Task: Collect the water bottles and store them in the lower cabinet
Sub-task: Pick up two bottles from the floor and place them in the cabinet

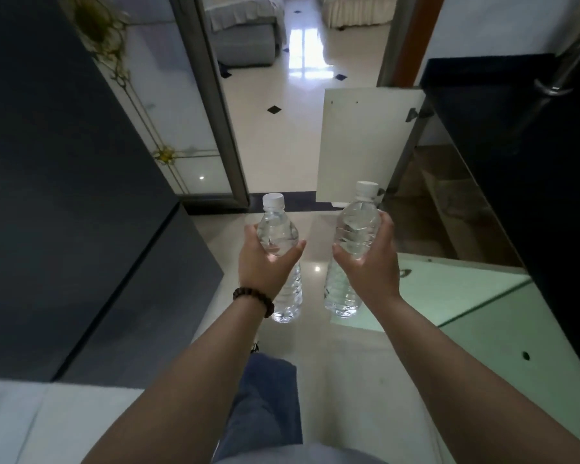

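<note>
left hand [265, 262] grips left bottle [278, 236] | right hand [372, 262] grips right bottle [357, 229]

No text, brand, number or sign can be read anywhere in this view. The 2 water bottles carry no legible label: the left bottle [279, 233] is bare clear plastic with a plain white cap, and so is the right bottle [356, 231]. The open cabinet door [359, 142] is blank. The glass panel [154, 105] on the left bears only a gold floral ornament, no lettering. The dark countertop [503, 135] shows no markings.
</note>
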Available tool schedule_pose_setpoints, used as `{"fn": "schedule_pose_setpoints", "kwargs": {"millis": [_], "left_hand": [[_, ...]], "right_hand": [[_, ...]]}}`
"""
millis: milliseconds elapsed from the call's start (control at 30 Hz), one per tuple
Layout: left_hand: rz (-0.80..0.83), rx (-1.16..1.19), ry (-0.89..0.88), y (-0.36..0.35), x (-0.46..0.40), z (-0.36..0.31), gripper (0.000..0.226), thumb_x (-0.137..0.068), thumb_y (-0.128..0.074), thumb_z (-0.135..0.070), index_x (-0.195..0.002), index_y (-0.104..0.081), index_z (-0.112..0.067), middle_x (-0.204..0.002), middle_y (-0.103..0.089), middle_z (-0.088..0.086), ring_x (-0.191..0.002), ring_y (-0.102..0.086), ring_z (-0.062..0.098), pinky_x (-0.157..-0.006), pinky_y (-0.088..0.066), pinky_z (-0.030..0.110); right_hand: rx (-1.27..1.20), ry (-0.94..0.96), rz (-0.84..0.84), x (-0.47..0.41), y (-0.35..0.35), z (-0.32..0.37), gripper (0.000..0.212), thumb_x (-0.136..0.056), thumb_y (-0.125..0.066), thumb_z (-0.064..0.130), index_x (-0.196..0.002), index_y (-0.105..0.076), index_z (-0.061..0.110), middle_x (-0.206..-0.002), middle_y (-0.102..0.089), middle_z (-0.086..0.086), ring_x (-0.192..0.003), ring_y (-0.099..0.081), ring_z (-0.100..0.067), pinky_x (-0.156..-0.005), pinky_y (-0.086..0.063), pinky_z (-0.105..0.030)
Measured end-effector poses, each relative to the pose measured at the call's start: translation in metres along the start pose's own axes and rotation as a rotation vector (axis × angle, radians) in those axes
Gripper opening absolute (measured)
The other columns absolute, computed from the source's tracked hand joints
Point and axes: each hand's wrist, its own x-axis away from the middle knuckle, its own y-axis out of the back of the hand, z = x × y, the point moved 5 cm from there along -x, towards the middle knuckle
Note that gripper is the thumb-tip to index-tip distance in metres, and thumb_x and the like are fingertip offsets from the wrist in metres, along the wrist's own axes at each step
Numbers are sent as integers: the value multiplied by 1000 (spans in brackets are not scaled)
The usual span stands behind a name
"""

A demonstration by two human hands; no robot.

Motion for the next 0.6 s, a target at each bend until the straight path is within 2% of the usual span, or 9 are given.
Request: {"fn": "schedule_pose_setpoints", "kwargs": {"millis": [167,300,400,500,600], "left_hand": [[105,-20,-20,-15,-115,5,54,-68,-85,-35,-103,-47,-19,-88,-61,-12,-78,-63,3,-74,-55,31],[260,-62,-21,-36,-199,-3,57,-66,-85,-38,-105,-46,-21,-90,-63,-11,-80,-64,5,-74,-57,32],[365,-78,-40,-63,-242,-11,57,-65,-85,-38,-103,-46,-24,-91,-64,-10,-83,-66,10,-76,-57,35],[491,-48,-38,-99,-267,-20,57,-65,-85,-37,-104,-46,-27,-94,-63,-10,-86,-66,10,-76,-55,31],[633,-37,-50,-142,-277,-29,59,-67,-85,-35,-110,-47,-24,-96,-63,-9,-87,-64,8,-74,-53,26]], "right_hand": [[-5,-121,-66,-77,-58,7,88,-74,-76,41,-142,-21,26,-133,-48,-3,-105,-56,-16,-77,-43,-22],[-66,-249,-137,-123,-86,18,88,-76,-76,36,-142,-17,31,-138,-41,0,-108,-47,-8,-85,-42,-27],[-49,-331,-204,-144,-90,14,86,-74,-75,39,-139,-19,34,-133,-47,0,-108,-55,-15,-90,-50,-37],[-16,-414,-306,-157,-81,5,86,-67,-73,46,-136,-23,36,-125,-53,2,-104,-62,-21,-87,-53,-48],[6,-508,-407,-166,-67,-13,87,-65,-74,45,-135,-24,35,-125,-55,1,-102,-63,-21,-84,-54,-47]]}}
